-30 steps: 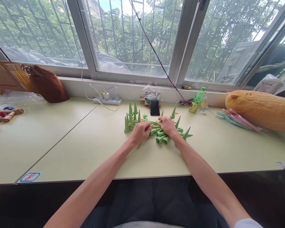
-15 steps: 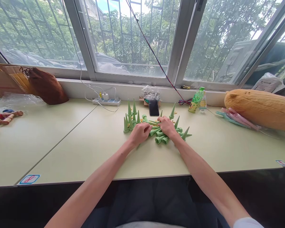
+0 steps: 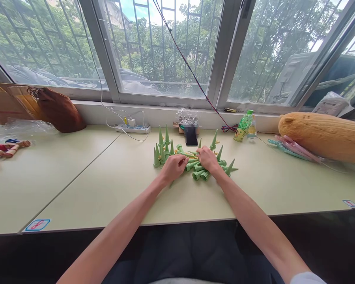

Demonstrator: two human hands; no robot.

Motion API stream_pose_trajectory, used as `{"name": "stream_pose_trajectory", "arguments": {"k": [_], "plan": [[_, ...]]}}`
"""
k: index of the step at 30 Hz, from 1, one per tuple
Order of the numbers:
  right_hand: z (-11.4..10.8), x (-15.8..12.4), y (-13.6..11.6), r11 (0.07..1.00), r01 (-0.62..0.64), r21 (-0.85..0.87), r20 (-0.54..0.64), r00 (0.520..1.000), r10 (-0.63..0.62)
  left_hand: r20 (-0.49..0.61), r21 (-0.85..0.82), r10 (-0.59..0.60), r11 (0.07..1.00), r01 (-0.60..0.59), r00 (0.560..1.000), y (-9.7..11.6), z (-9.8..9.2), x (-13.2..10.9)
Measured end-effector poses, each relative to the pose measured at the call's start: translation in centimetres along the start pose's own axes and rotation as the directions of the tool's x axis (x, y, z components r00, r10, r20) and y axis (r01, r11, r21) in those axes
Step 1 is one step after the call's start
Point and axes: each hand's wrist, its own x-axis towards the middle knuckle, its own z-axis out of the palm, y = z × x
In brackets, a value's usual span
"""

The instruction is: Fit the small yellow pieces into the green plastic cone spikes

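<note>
By my judgement the work is partway: some upright cones [image 3: 162, 148] stand at the left of the cluster on the table [image 3: 106, 185], while the left hand [image 3: 173, 167] and right hand [image 3: 207, 158], close together, curl shut on the lying cones [image 3: 199, 173] heaped beneath them.

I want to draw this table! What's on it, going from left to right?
Wooden toys → brown bag → power strip → green cones → green bottle → orange plush pillow.
</note>
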Motion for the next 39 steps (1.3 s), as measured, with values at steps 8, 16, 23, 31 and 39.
{"name": "stream_pose_trajectory", "arguments": {"k": [8, 16, 23, 31, 39], "plan": [[-0.31, 0.01, -0.16, 0.999, -0.047, -0.023, 0.071, 0.996, 0.048, 0.027, 0.006, -0.02, 1.0, 0.02, 0.999, 0.13, -0.09, -0.07], [-0.26, -0.09, -0.11, 0.999, -0.053, 0.001, 0.046, 0.998, 0.053, 0.03, 0.005, -0.028, 1.0, 0.028, 0.999, 0.21, -0.26, -0.04], [-0.34, -0.17, -0.08, 0.998, -0.056, 0.005, 0.033, 0.998, 0.056, 0.027, 0.006, -0.024, 1.0, 0.024, 0.999, 0.32, -0.3, -0.04], [-0.27, -0.16, -0.28, 0.998, -0.061, -0.005, 0.008, 0.998, 0.062, 0.02, 0.017, -0.008, 1.0, 0.008, 1.0, 0.18, -0.21, -0.03], [-0.49, -0.33, -0.28, 0.999, -0.039, 0.021, -0.024, 0.999, 0.039, 0.01, 0.024, 0.006, 1.0, -0.006, 1.0, 0.12, -0.19, -0.05]]}}
